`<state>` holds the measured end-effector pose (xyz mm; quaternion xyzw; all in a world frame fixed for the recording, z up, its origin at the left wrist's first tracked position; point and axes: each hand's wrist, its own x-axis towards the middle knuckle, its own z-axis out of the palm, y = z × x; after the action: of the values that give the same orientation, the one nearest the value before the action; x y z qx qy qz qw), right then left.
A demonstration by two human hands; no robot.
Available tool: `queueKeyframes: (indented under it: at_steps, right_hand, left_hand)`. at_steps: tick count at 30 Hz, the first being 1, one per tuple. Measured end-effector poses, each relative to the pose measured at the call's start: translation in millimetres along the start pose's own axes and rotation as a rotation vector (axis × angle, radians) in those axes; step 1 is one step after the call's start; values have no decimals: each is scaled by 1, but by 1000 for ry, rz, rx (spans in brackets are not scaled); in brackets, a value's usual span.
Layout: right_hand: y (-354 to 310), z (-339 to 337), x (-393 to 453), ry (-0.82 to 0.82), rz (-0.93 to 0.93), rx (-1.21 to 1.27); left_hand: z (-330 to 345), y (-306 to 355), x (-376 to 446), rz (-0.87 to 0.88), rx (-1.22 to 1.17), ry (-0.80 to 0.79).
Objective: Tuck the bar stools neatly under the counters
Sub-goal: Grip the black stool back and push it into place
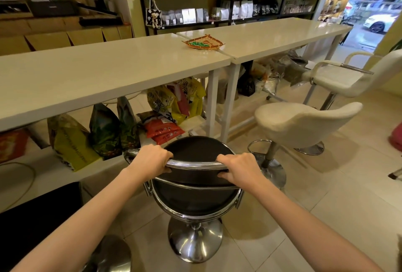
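I have both grips on the black bar stool [195, 176]: my left hand [150, 159] and right hand [238, 170] are each curled round the chrome backrest rail [193, 165], thumbs underneath. The stool stands just short of the left bench [104, 71], its seat facing the gap beneath and not yet under the top.

Straight ahead of my grips the risks crowd in. The red bags [163, 129] and the yellow bags [176, 97] fill the low shelf, so I judge a hard push would drive the seat edge into them. Ahead and to the right of my right hand stands the white bench leg [212, 102]; a skewed push could knock the stool against it. Pushing high on the rail might also tip the stool over its chrome base [194, 241] instead of sliding it.

I cannot tell whether the backrest clears the bench underside. The shelf's depth behind the bags is hidden. The cream stool [302, 123], well off to my right, shows only part of its base, and a dark round shape near my left elbow is cut off.
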<state>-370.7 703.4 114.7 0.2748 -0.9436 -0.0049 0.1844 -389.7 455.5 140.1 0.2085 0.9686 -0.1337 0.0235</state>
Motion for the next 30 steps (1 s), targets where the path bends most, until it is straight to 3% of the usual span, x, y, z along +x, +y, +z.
queueKeyframes:
  at_steps: [30]
  right_hand:
    - [-6,54,135,52,-25,69]
  left_hand:
    - [23,-108,68,-140,-45,35]
